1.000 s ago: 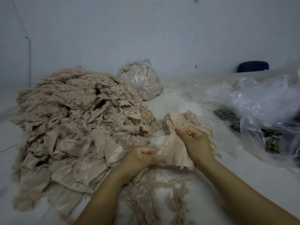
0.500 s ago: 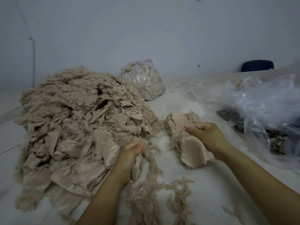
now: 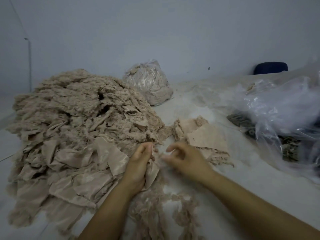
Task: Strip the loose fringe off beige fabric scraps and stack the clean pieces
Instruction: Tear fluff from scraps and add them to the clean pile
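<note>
My left hand (image 3: 138,163) grips a limp beige satin fabric scrap (image 3: 152,172) at the near edge of the big heap of beige fringed scraps (image 3: 78,127); my right hand (image 3: 183,158) hovers beside it, fingers loosely curled, holding nothing.

I judge the scrap light, soft and slippery, so I would pinch the woven body firmly and take the fuzzy fringe close to its root. The stack of flat clean beige pieces (image 3: 206,137) lies just past my right hand on the grey counter (image 3: 259,191), stripped fringe strands (image 3: 173,213) nearer me.
</note>
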{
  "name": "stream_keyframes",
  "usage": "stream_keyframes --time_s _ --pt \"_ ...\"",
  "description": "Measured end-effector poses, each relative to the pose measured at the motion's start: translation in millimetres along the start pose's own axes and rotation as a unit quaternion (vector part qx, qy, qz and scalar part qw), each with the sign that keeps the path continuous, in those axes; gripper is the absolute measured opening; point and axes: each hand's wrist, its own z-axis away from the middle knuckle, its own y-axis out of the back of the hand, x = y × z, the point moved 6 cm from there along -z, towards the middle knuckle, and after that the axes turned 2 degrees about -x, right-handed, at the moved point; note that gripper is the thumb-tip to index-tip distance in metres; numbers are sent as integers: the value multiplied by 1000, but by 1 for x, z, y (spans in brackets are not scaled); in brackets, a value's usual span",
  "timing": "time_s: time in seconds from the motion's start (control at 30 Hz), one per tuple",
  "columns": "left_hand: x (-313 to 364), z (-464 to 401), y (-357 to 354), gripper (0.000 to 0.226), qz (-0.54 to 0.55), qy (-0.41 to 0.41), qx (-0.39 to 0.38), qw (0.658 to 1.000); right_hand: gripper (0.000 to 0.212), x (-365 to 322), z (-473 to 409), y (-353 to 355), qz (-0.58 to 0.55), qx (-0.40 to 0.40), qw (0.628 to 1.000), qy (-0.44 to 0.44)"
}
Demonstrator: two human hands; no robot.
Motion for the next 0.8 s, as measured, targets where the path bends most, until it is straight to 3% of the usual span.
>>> stream_keyframes --time_s 0.07,0.13,0.2,0.27,0.37,0.43,0.53,0.6,0.7,0.73,0.8 --pt "1 0 -2 31 38 -4 -9 999 19 2 7 -33 -64 -47 997 -9" --pt "1 1 -1 38 26 10 -39 999 20 5 8 -34 -124 -19 992 -14" --pt "5 2 3 36 -92 23 -89 991 21 11 8 -24 -179 25 983 -28" --pt "9 5 6 11 -207 27 -126 970 29 15 10 -19 -217 50 974 -38" --pt "12 1 15 28 -231 -12 -74 970 22 20 14 -22 -261 55 962 -64" --pt "17 2 15 30 -154 -38 -42 986 18 23 16 -27 -331 27 939 -90" --pt "23 -4 37 34 -68 -52 91 992 17 23 18 -30 -419 -13 902 -103" --pt "29 -6 45 35 -123 -80 116 982 19 24 16 -29 -472 -10 876 -102" --pt "26 -4 32 32 -190 -88 42 977 17 24 16 -25 -497 -1 863 -91" --pt "23 -2 25 32 -172 -74 5 982 18 24 16 -25 -469 3 879 -86" --pt "20 1 12 32 -141 -57 -62 986 43 22 17 -29 -387 1 919 -78"
